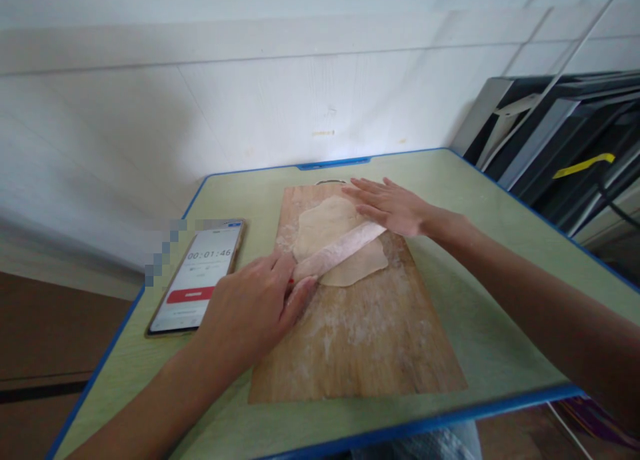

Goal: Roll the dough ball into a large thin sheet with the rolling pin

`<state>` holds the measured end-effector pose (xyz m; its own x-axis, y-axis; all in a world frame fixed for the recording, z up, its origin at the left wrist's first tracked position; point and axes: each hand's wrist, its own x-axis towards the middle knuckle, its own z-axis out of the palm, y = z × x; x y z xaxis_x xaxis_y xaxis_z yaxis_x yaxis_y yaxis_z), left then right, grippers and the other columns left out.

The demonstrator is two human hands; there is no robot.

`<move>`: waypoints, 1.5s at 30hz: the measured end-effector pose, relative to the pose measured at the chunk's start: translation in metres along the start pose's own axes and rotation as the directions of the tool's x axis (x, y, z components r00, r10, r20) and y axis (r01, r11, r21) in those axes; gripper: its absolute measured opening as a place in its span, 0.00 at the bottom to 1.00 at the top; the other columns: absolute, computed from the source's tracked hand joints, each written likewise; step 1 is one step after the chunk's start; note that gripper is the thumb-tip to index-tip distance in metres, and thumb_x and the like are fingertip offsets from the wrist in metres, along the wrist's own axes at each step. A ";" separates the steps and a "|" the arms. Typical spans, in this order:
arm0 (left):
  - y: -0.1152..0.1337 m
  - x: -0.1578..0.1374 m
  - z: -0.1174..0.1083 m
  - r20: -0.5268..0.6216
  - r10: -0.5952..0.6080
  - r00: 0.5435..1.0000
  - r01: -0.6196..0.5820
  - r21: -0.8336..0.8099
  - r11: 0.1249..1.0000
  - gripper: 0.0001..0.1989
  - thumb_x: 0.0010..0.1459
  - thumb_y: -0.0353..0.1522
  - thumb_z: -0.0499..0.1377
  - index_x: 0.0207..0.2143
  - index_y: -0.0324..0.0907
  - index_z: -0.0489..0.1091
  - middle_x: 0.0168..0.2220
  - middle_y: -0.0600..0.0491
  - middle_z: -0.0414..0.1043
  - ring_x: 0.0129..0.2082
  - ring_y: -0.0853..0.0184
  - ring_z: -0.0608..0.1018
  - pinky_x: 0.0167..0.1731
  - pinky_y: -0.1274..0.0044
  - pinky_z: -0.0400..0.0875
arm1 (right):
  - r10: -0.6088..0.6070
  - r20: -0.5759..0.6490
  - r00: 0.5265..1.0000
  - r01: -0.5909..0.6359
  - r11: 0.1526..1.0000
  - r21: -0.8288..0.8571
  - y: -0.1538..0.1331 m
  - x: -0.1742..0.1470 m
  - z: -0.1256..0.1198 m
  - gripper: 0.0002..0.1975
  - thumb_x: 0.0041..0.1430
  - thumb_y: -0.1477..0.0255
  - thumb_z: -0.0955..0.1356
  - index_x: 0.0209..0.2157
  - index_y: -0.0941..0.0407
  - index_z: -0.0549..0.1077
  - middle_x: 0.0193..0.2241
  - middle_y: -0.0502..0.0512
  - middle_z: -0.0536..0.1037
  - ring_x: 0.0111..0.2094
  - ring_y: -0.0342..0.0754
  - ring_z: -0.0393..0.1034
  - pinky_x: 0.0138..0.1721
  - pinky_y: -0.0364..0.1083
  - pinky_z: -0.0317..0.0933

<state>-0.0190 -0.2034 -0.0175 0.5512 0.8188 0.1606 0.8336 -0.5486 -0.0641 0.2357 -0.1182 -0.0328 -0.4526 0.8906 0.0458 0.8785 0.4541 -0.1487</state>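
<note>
A flat, irregular sheet of dough (327, 217) lies on a floured wooden board (360, 353). Across the dough, slanting up to the right, rests a pale, flour-dusted rolling pin (340, 252). My left hand (257, 290) is closed round the pin's near left end, its thumb along the lower side. At the far right end, my right hand (393, 207) lies over the pin with its fingers stretched out flat, reaching above the dough's far right edge. The palm covers that end of the pin.
Left of the board, a phone (200, 273) showing a timer lies beside my left forearm. The green table (480, 300) has a blue rim and stands against a white wall (280, 107). Dark flat panels (560, 133) lean at the right, beyond the table edge.
</note>
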 end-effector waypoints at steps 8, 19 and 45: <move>0.009 -0.003 0.000 0.004 0.020 1.000 -0.020 0.086 0.996 0.18 0.62 0.42 0.45 0.26 0.42 0.63 0.20 0.52 0.68 0.19 0.65 0.72 0.16 0.77 0.54 | 0.055 -0.135 0.989 -0.053 0.998 0.022 -0.013 -0.034 0.009 0.26 0.65 0.64 0.49 0.59 0.55 0.60 0.59 0.55 0.62 0.60 0.51 0.53 0.60 0.63 0.41; 0.020 -0.010 0.001 -0.042 0.092 0.995 -0.086 0.126 0.988 0.18 0.62 0.42 0.47 0.27 0.40 0.65 0.23 0.49 0.70 0.22 0.60 0.75 0.14 0.76 0.58 | 0.027 -0.246 0.969 -0.018 0.999 0.039 -0.027 -0.092 0.015 0.24 0.65 0.64 0.52 0.57 0.57 0.62 0.57 0.60 0.65 0.59 0.52 0.57 0.59 0.62 0.46; -0.002 0.094 0.026 -0.112 0.082 0.990 -0.081 0.016 0.997 0.26 0.65 0.44 0.40 0.54 0.40 0.63 0.57 0.46 0.62 0.59 0.56 0.61 0.58 0.61 0.50 | 0.091 -0.369 0.925 -0.129 0.989 -0.079 -0.059 -0.105 0.029 0.20 0.62 0.65 0.59 0.51 0.63 0.65 0.50 0.68 0.72 0.50 0.57 0.67 0.51 0.58 0.61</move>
<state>0.0321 -0.1206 -0.0276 0.6103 0.7470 0.2639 0.7869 -0.6101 -0.0928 0.2267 -0.2393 -0.0571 -0.2822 0.8750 0.3934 0.9387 0.3364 -0.0748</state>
